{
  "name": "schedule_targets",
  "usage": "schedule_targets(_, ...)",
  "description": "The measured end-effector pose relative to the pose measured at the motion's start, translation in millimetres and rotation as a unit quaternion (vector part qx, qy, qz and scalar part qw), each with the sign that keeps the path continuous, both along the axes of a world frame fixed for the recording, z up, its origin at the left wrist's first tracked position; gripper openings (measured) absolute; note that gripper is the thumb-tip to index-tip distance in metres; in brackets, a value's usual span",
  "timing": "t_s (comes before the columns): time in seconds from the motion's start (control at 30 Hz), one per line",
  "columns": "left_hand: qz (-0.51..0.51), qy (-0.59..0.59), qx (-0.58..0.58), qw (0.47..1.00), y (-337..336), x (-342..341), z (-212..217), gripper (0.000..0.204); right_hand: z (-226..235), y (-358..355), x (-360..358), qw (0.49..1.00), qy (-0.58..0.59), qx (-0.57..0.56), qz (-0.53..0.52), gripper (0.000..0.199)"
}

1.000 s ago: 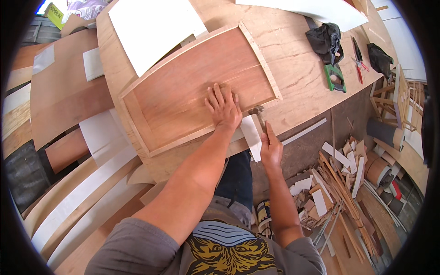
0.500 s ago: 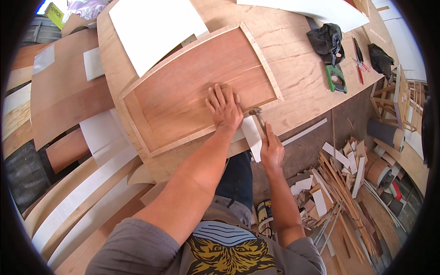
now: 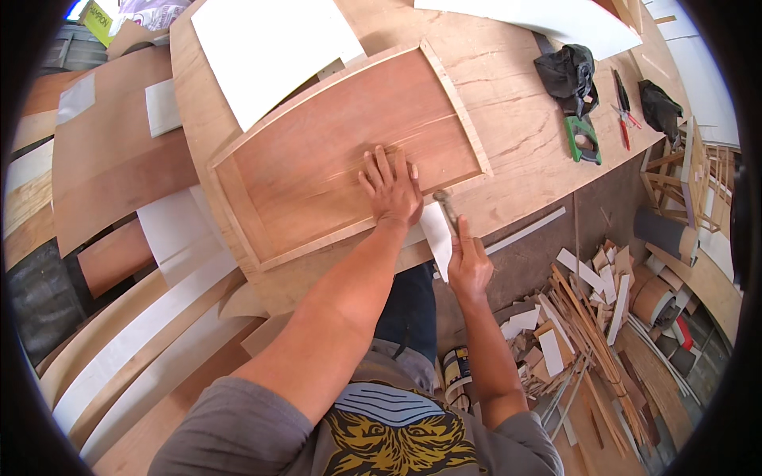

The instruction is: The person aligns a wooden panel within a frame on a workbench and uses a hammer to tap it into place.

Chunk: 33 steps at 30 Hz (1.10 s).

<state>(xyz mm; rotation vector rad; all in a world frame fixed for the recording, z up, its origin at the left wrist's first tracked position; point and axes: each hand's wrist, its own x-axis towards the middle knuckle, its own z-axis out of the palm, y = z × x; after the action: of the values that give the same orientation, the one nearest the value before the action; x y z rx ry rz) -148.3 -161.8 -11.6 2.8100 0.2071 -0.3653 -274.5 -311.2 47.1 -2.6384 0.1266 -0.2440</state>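
My left hand [image 3: 394, 190] lies flat with fingers spread on a reddish-brown wooden panel [image 3: 317, 159], close to its near edge. Pale wood strips [image 3: 454, 99] frame the panel, which rests on a plywood-topped table [image 3: 516, 103]. In my right hand [image 3: 471, 266] is a hammer, gripped by its handle. The hammer's head [image 3: 442, 195] is at the panel's near strip, right of my left hand; whether it touches the wood I cannot tell. A white strip [image 3: 437, 238] sticks out past the table's edge beneath the hammer.
A white board [image 3: 274, 55] lies behind the panel. To the right are a green-handled saw [image 3: 583, 139], a black plastic bag [image 3: 567, 73] and red-handled pliers [image 3: 624, 127]. Wood offcuts [image 3: 591, 317] are heaped on the floor at right; curved boards [image 3: 135, 349] lie at left.
The hammer's head has shifted very slightly left and down in my right hand. My left hand stays pressed on the panel, and the rest looks the same.
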Motion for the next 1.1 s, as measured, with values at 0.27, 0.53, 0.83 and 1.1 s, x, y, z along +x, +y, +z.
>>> schedule_targets(0.27,-0.007,-0.050,0.011,0.999,-1,1,-9,0.055,-1,1,-1,0.999,-0.035,0.014,-0.014,0.053)
schedule_targets(0.53,0.007,-0.050,-0.015,0.999,-5,0,-2,0.057,-10,1,-7,1.000,-0.014,-0.010,0.001,0.053)
schedule_targets(0.83,0.007,-0.034,-0.011,0.999,-3,1,-1,0.059,-6,1,-8,1.000,-0.005,-0.019,0.012,0.050)
schedule_targets(1.1,-0.003,0.020,0.000,1.000,-5,3,14,0.057,-7,2,-11,1.000,-0.007,-0.020,-0.004,0.052)
